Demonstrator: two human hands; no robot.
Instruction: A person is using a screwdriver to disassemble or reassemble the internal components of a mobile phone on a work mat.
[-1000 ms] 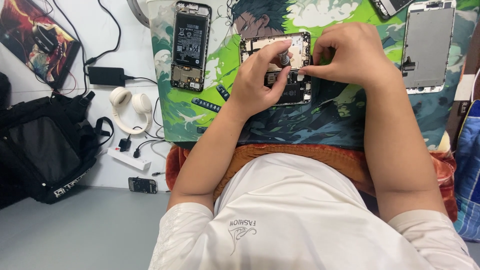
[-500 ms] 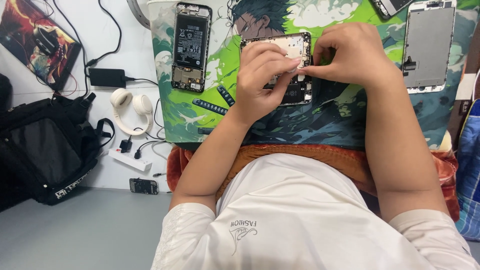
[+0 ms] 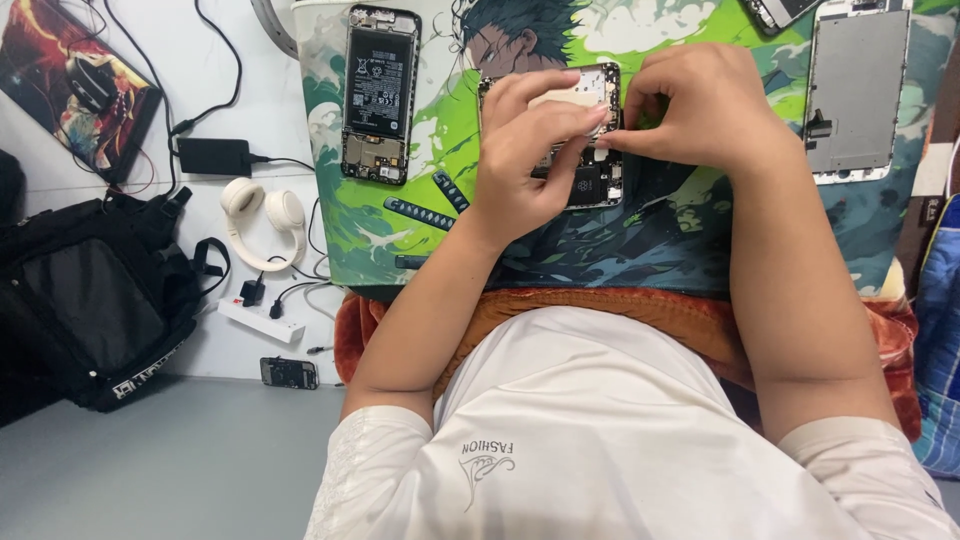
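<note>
opened phone (image 3: pixel 590 150) lay face down with its back cover off at upper centre of the frame, on the green illustrated mat (image 3: pixel 440 140). most of it was hidden under both hands; only its top edge, a pale shield plate and the lower right board area showed. left hand (image 3: pixel 525 150) covered the phone's left half, fingers curled together and pressed onto the phone body, index tip reaching toward the right hand. right hand (image 3: pixel 700 110) sat at the phone's upper right edge, thumb and index pinched together on something at the phone's side; too small to tell what was pinched. fingertips of both hands nearly met over the phone's middle.

second opened phone (image 3: pixel 377 95) with a black battery showing lay on the mat at upper left of centre, apart from the hands. grey screen panel (image 3: pixel 858 90) lay face down at upper right on the mat. another phone part (image 3: pixel 780 12) was cut off by the top edge. left of the mat on the white surface: black charger brick (image 3: pixel 212 156) with cable, cream headphones (image 3: pixel 262 220), white power strip (image 3: pixel 260 320), small dark phone (image 3: pixel 288 373) lower down. black backpack (image 3: pixel 95 310) at far left. orange-red cloth (image 3: pixel 600 310) sat under the mat's near edge. person wore a white shirt (image 3: pixel 600 450) at bottom.
</note>
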